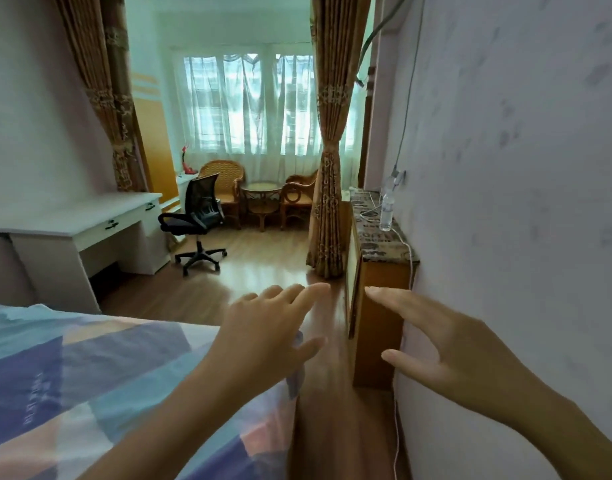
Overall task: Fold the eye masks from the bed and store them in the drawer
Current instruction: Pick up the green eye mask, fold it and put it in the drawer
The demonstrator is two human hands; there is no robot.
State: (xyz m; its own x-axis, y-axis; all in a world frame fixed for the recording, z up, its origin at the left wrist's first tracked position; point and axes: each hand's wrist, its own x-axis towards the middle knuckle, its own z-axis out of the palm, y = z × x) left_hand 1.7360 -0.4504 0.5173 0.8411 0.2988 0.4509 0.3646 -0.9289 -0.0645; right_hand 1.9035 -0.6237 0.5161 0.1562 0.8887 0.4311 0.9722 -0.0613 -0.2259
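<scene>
While both reach forward, left hand (263, 327) fingers spread, right hand (460, 348) likewise, patchwork-covered bed (72, 368) below.

Pale lettering is printed on the dark cloth (373, 233) covering the cabinet (377, 323) at the right of the frame, and faint characters on the bed cover (38, 393) at lower left; none can be read.

Your left hand (263, 327) hangs over the bed (90, 375) corner; your right hand (446, 344) is beside it, the cabinet (373, 292) just ahead, a bottle (387, 211) on top. The desk (83, 230) and chair (197, 220) lie far left.
</scene>
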